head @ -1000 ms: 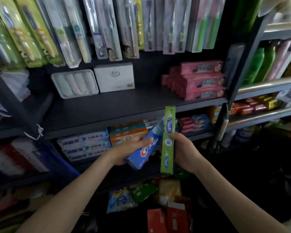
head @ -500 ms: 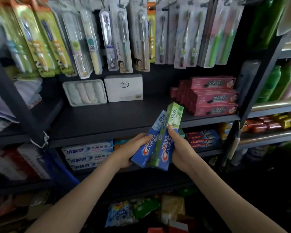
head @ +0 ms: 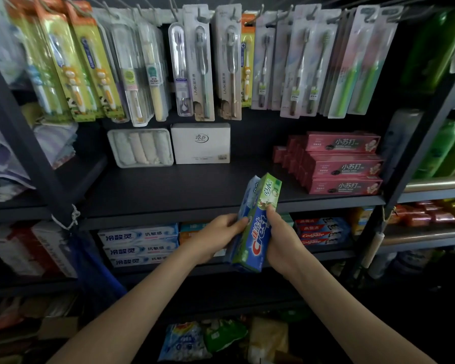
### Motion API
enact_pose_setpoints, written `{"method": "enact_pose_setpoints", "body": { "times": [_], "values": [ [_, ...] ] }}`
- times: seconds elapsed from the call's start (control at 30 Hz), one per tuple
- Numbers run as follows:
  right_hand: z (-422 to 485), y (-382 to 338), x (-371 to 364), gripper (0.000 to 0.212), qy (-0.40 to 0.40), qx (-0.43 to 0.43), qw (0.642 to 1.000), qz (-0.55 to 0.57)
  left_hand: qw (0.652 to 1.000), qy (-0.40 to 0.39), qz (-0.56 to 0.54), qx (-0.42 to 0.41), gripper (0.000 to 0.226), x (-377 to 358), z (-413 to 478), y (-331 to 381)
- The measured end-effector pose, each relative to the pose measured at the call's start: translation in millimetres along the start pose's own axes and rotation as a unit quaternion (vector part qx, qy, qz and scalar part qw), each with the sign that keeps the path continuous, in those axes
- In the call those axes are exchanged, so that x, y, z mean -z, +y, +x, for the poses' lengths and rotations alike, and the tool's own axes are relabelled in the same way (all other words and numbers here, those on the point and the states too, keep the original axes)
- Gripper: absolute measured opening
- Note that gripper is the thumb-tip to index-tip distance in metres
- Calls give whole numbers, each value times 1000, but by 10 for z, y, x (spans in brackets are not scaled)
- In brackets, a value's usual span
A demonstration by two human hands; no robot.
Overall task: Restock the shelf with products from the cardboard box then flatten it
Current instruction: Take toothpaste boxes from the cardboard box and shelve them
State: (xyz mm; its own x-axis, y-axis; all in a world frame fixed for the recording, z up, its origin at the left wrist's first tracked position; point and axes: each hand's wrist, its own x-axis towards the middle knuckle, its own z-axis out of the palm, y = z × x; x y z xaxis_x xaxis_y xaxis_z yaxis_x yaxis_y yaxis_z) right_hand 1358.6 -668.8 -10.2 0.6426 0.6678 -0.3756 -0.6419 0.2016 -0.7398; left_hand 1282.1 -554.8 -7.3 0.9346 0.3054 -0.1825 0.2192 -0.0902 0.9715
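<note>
Both hands hold a small bundle of toothpaste boxes just in front of the dark shelf [head: 168, 190], at the level of its front edge. The left hand [head: 216, 237] grips the bundle from the left, its fingers [head: 241, 222] curled and pressed against the side of a blue toothpaste box [head: 247, 198] at the back. The right hand [head: 284, 245] grips from the right, thumb laid across the face of the blue Crest box [head: 256, 243], with the rest of its fingers wrapped behind, out of sight. A green toothpaste box [head: 269, 190] sits between the two blue ones, its upper end tilted to the right and reaching over the shelf's front edge. On that shelf, to the right of the bundle, stands a stack of pink toothpaste boxes [head: 344, 164]; at the back left of the shelf are a white box [head: 200, 143] and, touching its left side, a clear tray of rolled cloths [head: 139, 148]. Above the shelf hang rows of packaged toothbrushes [head: 202, 67]. Below the shelf, behind the hands, lie white-and-blue toothpaste boxes [head: 139, 245] on the left and red Colgate boxes [head: 323, 231] on the right. The cardboard box cannot be made out for certain; only loose packets [head: 184, 340] show in the dark at the bottom.
</note>
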Motion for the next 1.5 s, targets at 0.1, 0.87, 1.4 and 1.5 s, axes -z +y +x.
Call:
{"method": "enact_pose_setpoints", "body": {
  "times": [0.1,0.87,1.4,1.5],
  "values": [
    [28,10,-10,49,-3,-33,999,16,1000,-3,-3,21,43,-21,-29,54],
    [575,-694,-101,81,-55,351,425,-832,804,71,580,-107,93,760,252,327],
    [2390,-1439,435,77,-1,234,468,-852,804,66,590,-37,89,749,2516,358],
    [2511,-1384,580,66,73,271,495,-822,819,63,570,-25,87,757,2816,322]
  ]
}}
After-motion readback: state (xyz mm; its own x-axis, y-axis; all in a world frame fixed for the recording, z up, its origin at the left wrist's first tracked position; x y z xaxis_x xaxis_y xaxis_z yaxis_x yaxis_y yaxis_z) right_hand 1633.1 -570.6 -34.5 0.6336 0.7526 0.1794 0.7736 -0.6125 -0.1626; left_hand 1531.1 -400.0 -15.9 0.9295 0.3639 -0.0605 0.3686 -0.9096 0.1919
